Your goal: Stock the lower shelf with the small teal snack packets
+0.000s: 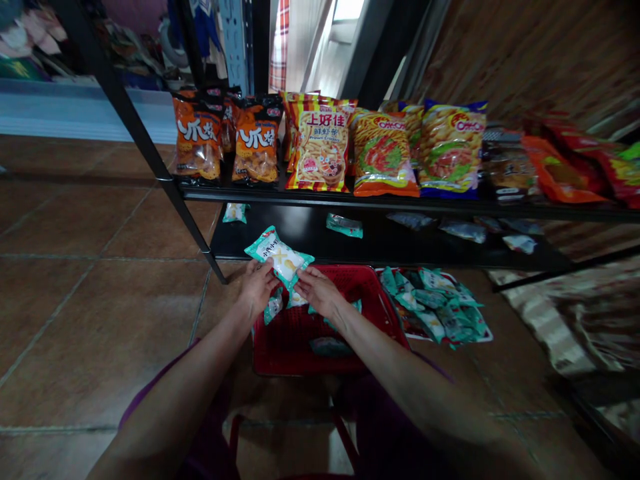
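Between my two hands is a small teal-and-white snack bag (281, 257), tilted, with its printed front facing up. My left hand (259, 285) grips its lower left side, thumb on top. At the lower right corner, my right hand (319, 288) has its fingers closed on the same bag. Right below my hands sits a red plastic basket (385, 317) with several similar teal bags inside, partly hidden by my right forearm. On the black lower shelf (290, 230) just beyond lie a teal bag (345, 225) in the middle and another teal bag (235, 212) at the left end.
A white-rimmed tray (487, 335) heaped with teal bags (435, 300) stands right of the basket. Larger snack bags (320, 143) line the upper shelf (300, 195). A black shelf post (145, 143) rises at the left. Silvery packets (463, 230) lie on the lower shelf's right.
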The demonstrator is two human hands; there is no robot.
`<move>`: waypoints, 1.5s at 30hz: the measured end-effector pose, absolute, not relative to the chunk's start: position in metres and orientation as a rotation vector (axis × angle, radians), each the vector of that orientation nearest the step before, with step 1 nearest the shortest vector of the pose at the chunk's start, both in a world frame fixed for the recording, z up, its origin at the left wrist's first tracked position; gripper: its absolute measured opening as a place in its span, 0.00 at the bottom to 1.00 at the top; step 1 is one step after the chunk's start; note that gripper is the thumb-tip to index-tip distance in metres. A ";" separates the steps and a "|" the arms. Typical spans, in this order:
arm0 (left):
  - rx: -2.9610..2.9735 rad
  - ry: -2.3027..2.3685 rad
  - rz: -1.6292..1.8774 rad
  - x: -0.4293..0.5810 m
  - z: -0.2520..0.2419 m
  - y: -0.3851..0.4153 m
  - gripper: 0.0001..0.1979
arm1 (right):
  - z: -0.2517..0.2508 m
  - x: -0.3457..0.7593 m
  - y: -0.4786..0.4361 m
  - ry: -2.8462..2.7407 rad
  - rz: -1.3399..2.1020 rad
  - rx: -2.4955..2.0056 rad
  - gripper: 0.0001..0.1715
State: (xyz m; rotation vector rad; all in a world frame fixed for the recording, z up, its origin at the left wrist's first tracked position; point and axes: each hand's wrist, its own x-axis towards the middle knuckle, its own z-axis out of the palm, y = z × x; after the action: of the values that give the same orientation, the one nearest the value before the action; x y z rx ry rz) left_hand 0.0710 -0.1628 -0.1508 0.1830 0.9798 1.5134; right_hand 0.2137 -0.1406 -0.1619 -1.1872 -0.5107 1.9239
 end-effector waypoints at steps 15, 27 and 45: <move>0.302 1.183 1.520 0.025 -0.135 -0.154 0.12 | -0.164 0.222 -0.138 -0.781 1.917 -1.168 0.22; 0.579 1.331 1.491 0.015 -0.142 -0.149 0.20 | -0.168 0.217 -0.140 -0.862 1.882 -1.247 0.24; 0.538 1.492 1.583 0.018 -0.140 -0.146 0.08 | -0.164 0.220 -0.140 -1.116 1.765 -1.189 0.25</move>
State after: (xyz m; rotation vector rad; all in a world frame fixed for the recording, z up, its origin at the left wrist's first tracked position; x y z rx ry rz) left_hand 0.0179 -0.1458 -0.1399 0.5380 1.4921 1.5832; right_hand 0.2200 -0.1399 -0.1641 -1.1887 -1.1157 1.7645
